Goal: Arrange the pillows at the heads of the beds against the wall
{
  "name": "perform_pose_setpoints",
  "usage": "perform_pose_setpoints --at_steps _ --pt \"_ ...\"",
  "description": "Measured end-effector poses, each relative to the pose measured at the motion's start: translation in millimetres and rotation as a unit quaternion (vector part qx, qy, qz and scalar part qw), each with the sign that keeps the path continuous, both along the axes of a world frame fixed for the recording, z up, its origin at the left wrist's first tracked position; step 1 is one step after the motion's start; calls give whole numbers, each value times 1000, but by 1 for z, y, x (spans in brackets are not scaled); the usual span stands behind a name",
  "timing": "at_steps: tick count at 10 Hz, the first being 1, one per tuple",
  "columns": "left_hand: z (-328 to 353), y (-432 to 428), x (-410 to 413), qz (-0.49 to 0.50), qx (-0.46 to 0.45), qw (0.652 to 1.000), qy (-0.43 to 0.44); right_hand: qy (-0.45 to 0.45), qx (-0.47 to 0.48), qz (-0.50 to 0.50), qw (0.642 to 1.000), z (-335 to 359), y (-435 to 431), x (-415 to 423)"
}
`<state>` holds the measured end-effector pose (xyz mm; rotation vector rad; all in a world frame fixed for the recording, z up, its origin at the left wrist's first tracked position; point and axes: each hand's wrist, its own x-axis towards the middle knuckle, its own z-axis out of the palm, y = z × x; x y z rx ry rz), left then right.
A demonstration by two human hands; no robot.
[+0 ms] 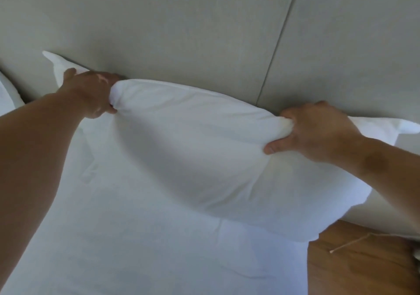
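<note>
A plump white pillow (195, 153) stands on its long edge at the head of the bed, its top edge leaning on the grey padded wall panel (181, 26). My left hand (93, 92) pinches the pillow's upper left part, its fingers bunched in the fabric. My right hand (318, 131) grips the upper right part in the same way, thumb on the front face. Both pillow corners stick out past my hands. The white bed sheet (136, 238) lies below the pillow.
Part of another white pillow (8, 94) shows at the far left edge against the wall. A wooden bedside surface (359, 269) lies at the lower right, with a thin pale cord (350, 243) on it. A vertical seam (279, 38) splits the wall panels.
</note>
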<state>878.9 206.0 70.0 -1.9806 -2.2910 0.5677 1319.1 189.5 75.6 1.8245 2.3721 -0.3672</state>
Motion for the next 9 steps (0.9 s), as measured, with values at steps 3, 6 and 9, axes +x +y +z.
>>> perform_pose_setpoints --at_steps 3,6,9 --pt "-27 -5 5 -16 2 1000 11 2 31 9 999 -46 -5 21" --pt "-5 -44 12 32 41 993 -107 34 54 72 995 -11 -29 38" --pt "31 -176 68 209 56 903 -370 81 22 136 987 43 -101 57"
